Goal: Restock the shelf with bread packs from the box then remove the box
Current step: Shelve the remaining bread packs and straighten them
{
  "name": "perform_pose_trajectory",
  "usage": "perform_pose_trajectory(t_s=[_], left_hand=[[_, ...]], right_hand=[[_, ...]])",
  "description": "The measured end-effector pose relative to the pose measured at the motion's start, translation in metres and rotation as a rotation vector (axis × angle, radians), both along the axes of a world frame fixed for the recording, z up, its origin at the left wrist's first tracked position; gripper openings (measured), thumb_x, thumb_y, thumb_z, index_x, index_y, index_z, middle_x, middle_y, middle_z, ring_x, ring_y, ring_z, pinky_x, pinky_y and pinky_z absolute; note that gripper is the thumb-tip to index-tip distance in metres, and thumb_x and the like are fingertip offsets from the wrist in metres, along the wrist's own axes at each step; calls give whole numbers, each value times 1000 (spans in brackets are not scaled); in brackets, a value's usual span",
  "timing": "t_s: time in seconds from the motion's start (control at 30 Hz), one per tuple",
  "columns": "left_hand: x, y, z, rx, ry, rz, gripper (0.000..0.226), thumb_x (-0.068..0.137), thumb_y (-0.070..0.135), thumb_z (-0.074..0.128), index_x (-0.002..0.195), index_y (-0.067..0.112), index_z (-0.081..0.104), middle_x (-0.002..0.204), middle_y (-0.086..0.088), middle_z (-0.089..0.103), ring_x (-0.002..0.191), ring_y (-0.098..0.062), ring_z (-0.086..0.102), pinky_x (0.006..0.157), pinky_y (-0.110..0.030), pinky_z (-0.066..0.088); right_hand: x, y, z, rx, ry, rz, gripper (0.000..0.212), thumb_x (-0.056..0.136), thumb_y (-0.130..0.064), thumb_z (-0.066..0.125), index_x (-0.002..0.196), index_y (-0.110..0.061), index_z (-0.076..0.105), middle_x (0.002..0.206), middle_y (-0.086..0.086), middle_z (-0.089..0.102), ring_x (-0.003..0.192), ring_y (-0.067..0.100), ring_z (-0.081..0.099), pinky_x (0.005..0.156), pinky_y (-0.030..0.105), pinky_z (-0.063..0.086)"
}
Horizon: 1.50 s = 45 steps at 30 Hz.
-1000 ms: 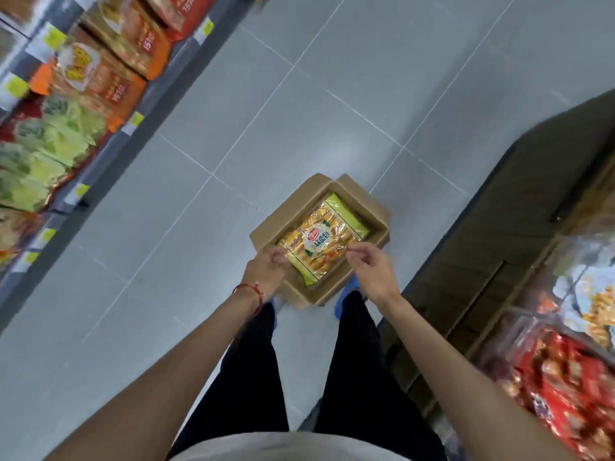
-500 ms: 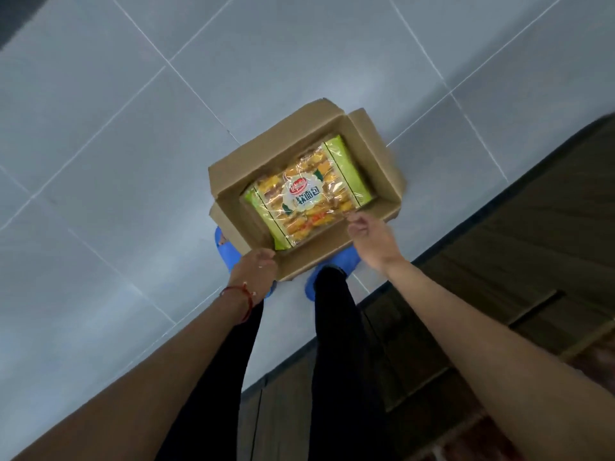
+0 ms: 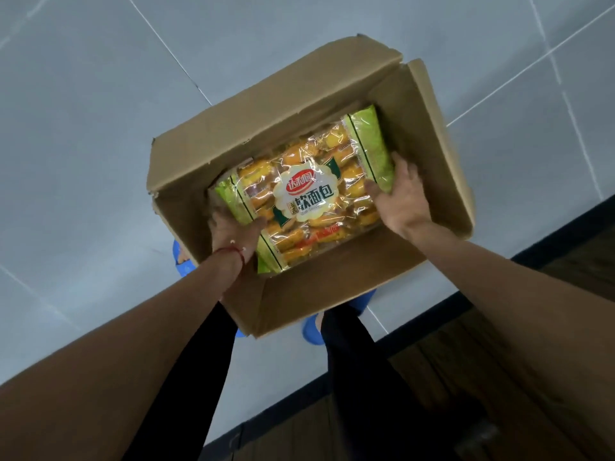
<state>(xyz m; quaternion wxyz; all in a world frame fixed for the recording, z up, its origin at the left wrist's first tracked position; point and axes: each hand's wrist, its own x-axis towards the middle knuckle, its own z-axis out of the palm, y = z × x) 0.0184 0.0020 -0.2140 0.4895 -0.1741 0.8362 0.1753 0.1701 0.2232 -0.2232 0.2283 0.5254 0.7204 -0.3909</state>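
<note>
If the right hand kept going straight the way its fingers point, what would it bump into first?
The right hand already touches the bread pack; sliding on past its green end, it would likely meet the cardboard box wall, though depth is unclear.

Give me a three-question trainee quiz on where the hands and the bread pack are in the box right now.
1. True or false: the bread pack is inside the cardboard box.
2. Where is the left hand? A) on the floor B) at the pack's green end, inside the box C) on a shelf
3. Fill in: the right hand grips the pack's other ____ end.

Key: 1 true; 2 B; 3 green.
</note>
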Motion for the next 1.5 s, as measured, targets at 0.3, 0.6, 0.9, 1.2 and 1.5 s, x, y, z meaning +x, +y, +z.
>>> perform_pose_trajectory(t_s=[0.3,0.6,0.9,1.2,1.5], left_hand=[[22,2,-77,56,82,358,81,78,31,81,143,22,35,137,-2,55,126,-23,53,89,-30,39],[8,11,-51,119,144,463,88,74,34,84,146,37,33,136,1,58,114,-23,58,86,-43,49],[-2,11,61,128,95,322,69,75,40,81,128,23,40,122,1,57,107,-24,56,90,-38,44],[-22,19,239,183,177,206,55,75,46,78,115,27,45,102,5,66,96,-25,64,83,-39,54],[-76,-9,392,318,324,131,49,68,49,75,110,40,52,102,13,70,99,-23,66,92,-47,54]], right_hand=[[4,15,-61,-165,99,-116,106,70,-60,81,158,-35,28,157,1,31,147,26,31,122,51,29],[9,5,-41,-219,130,-267,69,86,-36,78,147,-29,47,134,-5,65,126,18,61,110,45,49],[5,19,96,-275,129,-322,61,91,-22,75,146,-22,49,133,-6,64,116,14,63,108,33,47],[-9,20,253,-298,162,-307,61,96,-23,70,150,-22,42,127,-7,61,116,17,61,97,27,46],[-38,-16,400,-288,353,-395,53,97,-17,68,146,-22,49,130,-3,68,115,16,67,90,28,60]])
